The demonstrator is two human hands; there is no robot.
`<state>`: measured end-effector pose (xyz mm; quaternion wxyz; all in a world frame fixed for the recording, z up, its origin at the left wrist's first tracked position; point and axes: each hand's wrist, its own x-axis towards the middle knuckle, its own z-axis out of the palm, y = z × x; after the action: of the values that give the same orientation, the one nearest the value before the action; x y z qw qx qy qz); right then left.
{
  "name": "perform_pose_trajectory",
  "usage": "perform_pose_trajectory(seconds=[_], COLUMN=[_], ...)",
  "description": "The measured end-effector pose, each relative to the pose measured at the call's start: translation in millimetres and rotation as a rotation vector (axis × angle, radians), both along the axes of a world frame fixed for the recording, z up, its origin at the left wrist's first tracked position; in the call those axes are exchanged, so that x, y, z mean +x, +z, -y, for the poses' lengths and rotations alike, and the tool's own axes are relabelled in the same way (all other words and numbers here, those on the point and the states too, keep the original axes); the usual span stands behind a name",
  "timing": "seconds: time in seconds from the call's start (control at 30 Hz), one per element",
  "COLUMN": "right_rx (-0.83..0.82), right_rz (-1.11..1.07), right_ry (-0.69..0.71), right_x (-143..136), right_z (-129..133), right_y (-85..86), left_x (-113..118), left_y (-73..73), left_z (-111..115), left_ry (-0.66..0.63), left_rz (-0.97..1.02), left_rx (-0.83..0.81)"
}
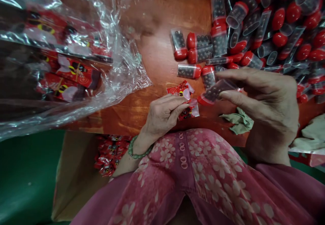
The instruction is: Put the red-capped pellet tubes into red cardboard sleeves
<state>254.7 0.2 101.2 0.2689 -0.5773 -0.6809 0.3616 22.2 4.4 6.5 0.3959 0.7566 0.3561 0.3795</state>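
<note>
1. Head view: the right hand pinches a tube of dark beads between thumb and fingers, tilted, its red cap towards the left hand. The grip is at the clear end, so the tube could swivel or slip if the pinch loosens.
2. Whether that clear end is closed cannot be told; if it is open, a steeper tilt could spill beads over the tabletop.
3. The left hand's fingertips are together on a small red packet just beside the cap. The packet looks thin and light, so a hard tug could crease or tear it.
4. Another tube lies just beyond the held one. A low sweep of the right hand could knock it, or set the loose pile rolling.
5. A cloth lies near the right wrist and could snag and drag.
6. The clear bag spreads to the left; a sleeve or forearm catching its loose film could pull out the packets inside.
</note>
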Motion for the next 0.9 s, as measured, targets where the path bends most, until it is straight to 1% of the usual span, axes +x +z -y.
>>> perform_pose_trajectory(seconds=[0.1,0.2,0.3,0.4,0.5,0.63,0.73,0.9], right_rx=[-0.024,0.005,0.01,0.041,0.058,0.009,-0.053,-0.178], right_rz=[-0.086,-0.165,-0.233,-0.262,-0.257,-0.252,-0.252,-0.232], right_ry=[-0.119,-0.245,-0.37,-0.412,-0.408,-0.381,-0.316,-0.212], right_x=[-1.9,-9.1,-17.4,-23.3,-24.9,-20.4,-14.4,-5.3], right_z=[2.3,2.8,4.8,10.6,17.4,21.6,20.9,16.1], right_y=[3.1,2.0,-4.8,-16.7,-28.2,-36.4,-38.2,-35.1], left_x=[-1.6,-2.7,-2.5,-2.1,-2.6,-4.3,-4.9,-4.9], left_y=[-1.5,-3.0,-3.7,-4.0,-4.6,-6.4,-7.9,-8.7], left_z=[-0.9,-1.6,-1.9,-2.4,-2.8,-2.6,-2.4,-2.5], left_ry=[-0.007,-0.031,-0.036,-0.013,0.017,0.057,0.046,-0.023], left_rz=[0.029,0.061,0.087,0.093,0.082,0.072,0.07,0.083], left_rx=[0.001,-0.007,-0.017,-0.009,-0.016,-0.062,-0.079,-0.087])
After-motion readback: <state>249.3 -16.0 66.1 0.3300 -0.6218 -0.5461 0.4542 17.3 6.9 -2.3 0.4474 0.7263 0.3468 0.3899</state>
